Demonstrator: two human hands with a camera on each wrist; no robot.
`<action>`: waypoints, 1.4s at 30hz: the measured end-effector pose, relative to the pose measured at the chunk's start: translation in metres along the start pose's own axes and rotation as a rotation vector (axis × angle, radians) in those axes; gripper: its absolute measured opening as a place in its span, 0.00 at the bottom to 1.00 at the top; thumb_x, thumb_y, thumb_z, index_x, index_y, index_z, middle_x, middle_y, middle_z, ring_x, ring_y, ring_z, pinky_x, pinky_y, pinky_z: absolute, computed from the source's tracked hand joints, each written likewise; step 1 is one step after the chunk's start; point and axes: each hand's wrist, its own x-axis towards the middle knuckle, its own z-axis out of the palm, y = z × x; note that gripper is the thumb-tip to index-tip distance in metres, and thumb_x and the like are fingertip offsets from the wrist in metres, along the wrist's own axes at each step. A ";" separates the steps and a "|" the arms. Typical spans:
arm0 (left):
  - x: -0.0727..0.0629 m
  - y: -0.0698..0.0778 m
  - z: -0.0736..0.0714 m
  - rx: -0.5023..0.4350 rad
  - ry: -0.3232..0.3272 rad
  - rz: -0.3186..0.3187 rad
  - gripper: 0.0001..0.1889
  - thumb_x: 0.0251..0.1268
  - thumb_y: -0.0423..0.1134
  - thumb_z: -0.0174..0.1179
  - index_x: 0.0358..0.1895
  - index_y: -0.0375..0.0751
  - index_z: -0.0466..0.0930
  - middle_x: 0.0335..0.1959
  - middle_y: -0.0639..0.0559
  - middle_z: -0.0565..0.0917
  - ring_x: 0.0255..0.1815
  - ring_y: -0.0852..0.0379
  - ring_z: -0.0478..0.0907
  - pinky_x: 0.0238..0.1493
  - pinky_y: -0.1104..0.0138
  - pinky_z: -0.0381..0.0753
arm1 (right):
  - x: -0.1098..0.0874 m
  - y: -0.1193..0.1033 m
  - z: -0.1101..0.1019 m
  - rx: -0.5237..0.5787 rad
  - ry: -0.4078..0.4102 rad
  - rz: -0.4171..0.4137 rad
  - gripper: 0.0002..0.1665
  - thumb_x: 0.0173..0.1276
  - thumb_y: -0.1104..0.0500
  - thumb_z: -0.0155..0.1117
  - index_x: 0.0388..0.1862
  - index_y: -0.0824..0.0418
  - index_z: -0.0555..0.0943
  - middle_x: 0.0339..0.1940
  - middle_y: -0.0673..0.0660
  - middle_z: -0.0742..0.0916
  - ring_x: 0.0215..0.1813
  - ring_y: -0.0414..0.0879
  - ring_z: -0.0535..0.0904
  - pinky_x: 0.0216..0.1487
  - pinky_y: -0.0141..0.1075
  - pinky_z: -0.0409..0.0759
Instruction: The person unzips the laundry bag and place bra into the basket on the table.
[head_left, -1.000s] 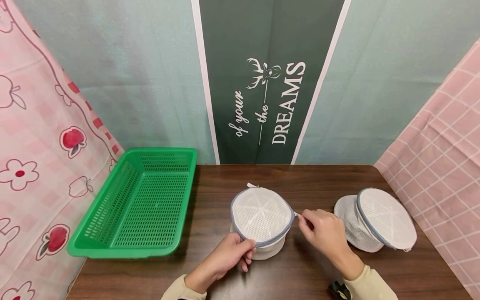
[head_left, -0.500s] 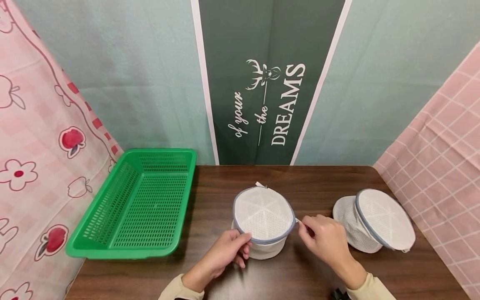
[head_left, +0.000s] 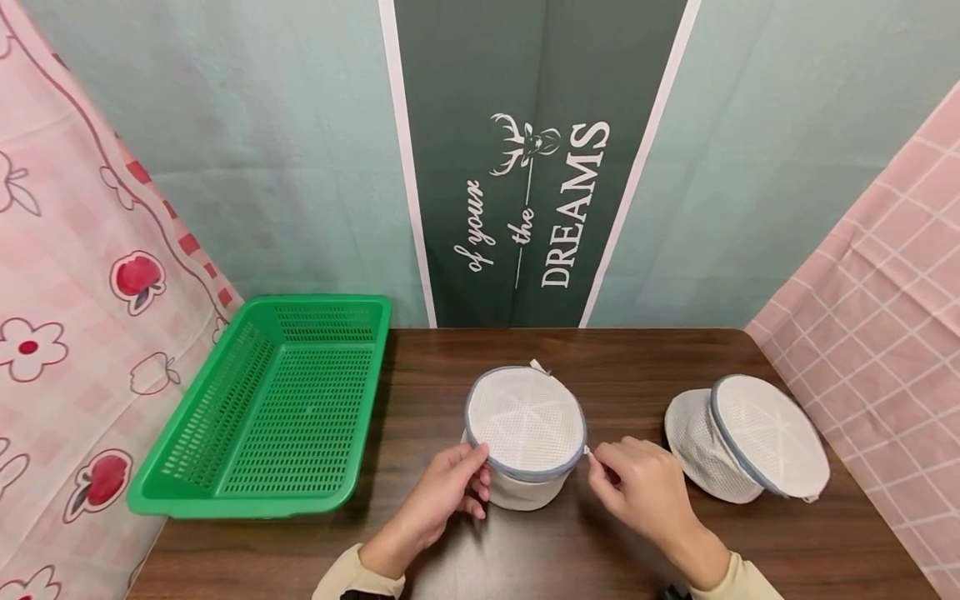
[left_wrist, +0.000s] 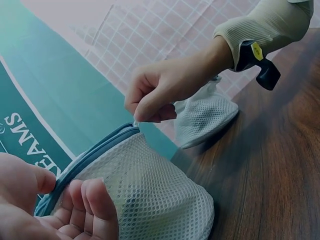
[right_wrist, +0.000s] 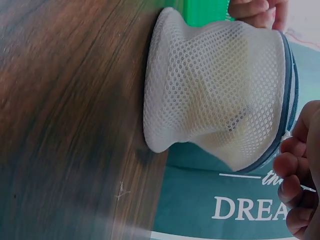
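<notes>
Mesh bag (head_left: 527, 421) stands upright on the bench (head_left: 420, 362), between the person's two hands, its white lid facing up. The left hand (head_left: 447, 485) nips the near left of the blue rim (head_left: 534, 477), thumb on top and fingers curled below against the mesh. That grip looks meant to steady a soft thing: the wall sags inward at the waist, and a tug from one side alone would likely drag or twist it. The right hand (head_left: 639, 485), at the right edge, has its fingers closed narrowly on the small zip pull (head_left: 587, 450), presumably because so slight a piece needs a fingertip pinch. How far the zip is done up is too small to tell. A white tab (head_left: 537, 366) sticks up at the far edge. Through the mesh the right wrist view shows a yellowish tone and a small dark patch; whether anything lies inside, I cannot tell.

Just beyond the right hand, the second bag (head_left: 753, 437) rests slumped, its lid tilted to the right, untouched and probably set aside to leave working room. At the left end, the green basket (head_left: 240, 506) sits open side up, well apart from both bags, perhaps placed there to be out of the arms' way
</notes>
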 end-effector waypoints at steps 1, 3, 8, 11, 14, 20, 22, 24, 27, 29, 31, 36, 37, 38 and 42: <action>0.000 0.000 0.000 0.000 0.001 0.001 0.15 0.80 0.44 0.52 0.34 0.38 0.73 0.27 0.53 0.75 0.24 0.62 0.73 0.19 0.73 0.78 | 0.001 -0.001 0.000 0.005 0.004 -0.006 0.17 0.62 0.55 0.51 0.14 0.48 0.62 0.16 0.37 0.60 0.19 0.33 0.54 0.18 0.27 0.52; 0.000 0.000 0.000 0.000 0.004 0.004 0.14 0.80 0.43 0.52 0.35 0.38 0.72 0.28 0.52 0.75 0.25 0.62 0.74 0.19 0.73 0.78 | 0.002 -0.004 -0.001 0.015 0.012 -0.017 0.17 0.62 0.55 0.51 0.14 0.49 0.62 0.16 0.37 0.60 0.19 0.34 0.54 0.18 0.28 0.52; 0.000 0.002 -0.001 -0.011 0.011 0.009 0.10 0.79 0.40 0.54 0.39 0.37 0.71 0.31 0.51 0.76 0.27 0.61 0.74 0.20 0.73 0.78 | 0.004 -0.011 -0.001 0.039 0.022 -0.045 0.18 0.63 0.55 0.52 0.14 0.49 0.63 0.16 0.37 0.61 0.19 0.33 0.55 0.18 0.27 0.53; 0.000 0.003 -0.001 -0.024 0.019 0.021 0.09 0.79 0.38 0.54 0.41 0.37 0.70 0.32 0.51 0.77 0.28 0.61 0.74 0.20 0.73 0.78 | 0.005 -0.013 -0.002 0.056 0.024 -0.063 0.18 0.64 0.55 0.52 0.14 0.49 0.63 0.16 0.37 0.61 0.19 0.33 0.54 0.18 0.26 0.52; 0.001 0.004 -0.002 -0.029 0.029 0.039 0.08 0.80 0.38 0.53 0.42 0.36 0.69 0.33 0.51 0.77 0.28 0.61 0.75 0.21 0.73 0.78 | 0.007 -0.015 -0.002 0.073 0.025 -0.088 0.18 0.64 0.55 0.52 0.14 0.49 0.64 0.16 0.37 0.61 0.19 0.34 0.54 0.19 0.26 0.51; 0.001 0.005 -0.003 -0.024 0.042 0.051 0.09 0.80 0.39 0.53 0.46 0.35 0.68 0.34 0.50 0.76 0.29 0.60 0.75 0.21 0.73 0.79 | 0.010 -0.021 -0.005 0.095 0.028 -0.139 0.18 0.66 0.55 0.51 0.15 0.49 0.64 0.16 0.38 0.61 0.20 0.33 0.53 0.20 0.25 0.51; 0.002 0.005 -0.003 -0.022 0.047 0.052 0.09 0.80 0.39 0.53 0.47 0.34 0.68 0.34 0.50 0.76 0.29 0.60 0.76 0.22 0.73 0.79 | 0.011 -0.022 -0.005 0.106 0.024 -0.150 0.18 0.67 0.55 0.50 0.15 0.49 0.65 0.16 0.38 0.61 0.20 0.33 0.53 0.20 0.25 0.51; 0.002 0.006 -0.003 -0.020 0.053 0.054 0.10 0.80 0.39 0.53 0.48 0.33 0.68 0.35 0.50 0.76 0.29 0.60 0.76 0.22 0.73 0.79 | 0.011 -0.023 -0.005 0.115 0.017 -0.154 0.19 0.68 0.55 0.50 0.15 0.49 0.65 0.16 0.38 0.61 0.20 0.33 0.53 0.21 0.24 0.50; 0.001 0.007 -0.003 -0.016 0.062 0.055 0.11 0.80 0.39 0.53 0.50 0.32 0.67 0.35 0.51 0.76 0.30 0.60 0.76 0.22 0.72 0.79 | 0.010 -0.024 -0.005 0.127 0.009 -0.161 0.20 0.71 0.54 0.49 0.16 0.49 0.66 0.16 0.38 0.61 0.20 0.33 0.53 0.21 0.24 0.50; 0.000 0.008 -0.003 -0.015 0.068 0.054 0.11 0.79 0.38 0.53 0.51 0.32 0.67 0.34 0.51 0.76 0.30 0.60 0.76 0.22 0.72 0.79 | 0.010 -0.025 -0.005 0.130 0.011 -0.161 0.21 0.72 0.54 0.49 0.16 0.50 0.67 0.16 0.38 0.61 0.20 0.33 0.53 0.21 0.23 0.49; -0.001 0.007 -0.002 -0.013 0.068 0.049 0.11 0.79 0.39 0.53 0.50 0.32 0.68 0.33 0.51 0.76 0.29 0.60 0.76 0.22 0.72 0.79 | 0.012 -0.027 -0.006 0.130 0.019 -0.160 0.21 0.72 0.54 0.48 0.16 0.50 0.66 0.16 0.38 0.61 0.20 0.32 0.52 0.21 0.23 0.49; -0.005 0.004 0.000 -0.003 0.031 0.017 0.11 0.78 0.40 0.55 0.48 0.34 0.68 0.32 0.50 0.78 0.29 0.60 0.77 0.20 0.73 0.79 | 0.015 -0.030 -0.006 0.120 0.039 -0.141 0.21 0.71 0.54 0.49 0.15 0.49 0.64 0.15 0.38 0.61 0.20 0.32 0.51 0.19 0.24 0.49; -0.006 0.003 0.000 0.001 0.018 0.010 0.11 0.78 0.40 0.55 0.47 0.34 0.69 0.32 0.50 0.78 0.29 0.60 0.77 0.20 0.73 0.79 | 0.015 -0.030 -0.006 0.118 0.040 -0.136 0.21 0.71 0.54 0.50 0.15 0.49 0.64 0.15 0.38 0.61 0.20 0.32 0.51 0.19 0.24 0.49; -0.006 0.002 0.001 0.010 0.004 0.002 0.11 0.78 0.41 0.56 0.46 0.35 0.69 0.33 0.50 0.78 0.29 0.60 0.77 0.19 0.73 0.79 | 0.014 -0.030 -0.005 0.115 0.040 -0.130 0.21 0.70 0.54 0.50 0.15 0.49 0.64 0.15 0.38 0.61 0.20 0.32 0.51 0.19 0.24 0.49; -0.010 -0.002 0.003 0.066 -0.064 -0.036 0.14 0.78 0.44 0.56 0.42 0.34 0.73 0.33 0.50 0.78 0.29 0.60 0.77 0.18 0.73 0.79 | 0.011 -0.028 -0.003 0.110 0.041 -0.108 0.21 0.69 0.55 0.51 0.14 0.49 0.64 0.15 0.38 0.61 0.20 0.32 0.52 0.19 0.24 0.50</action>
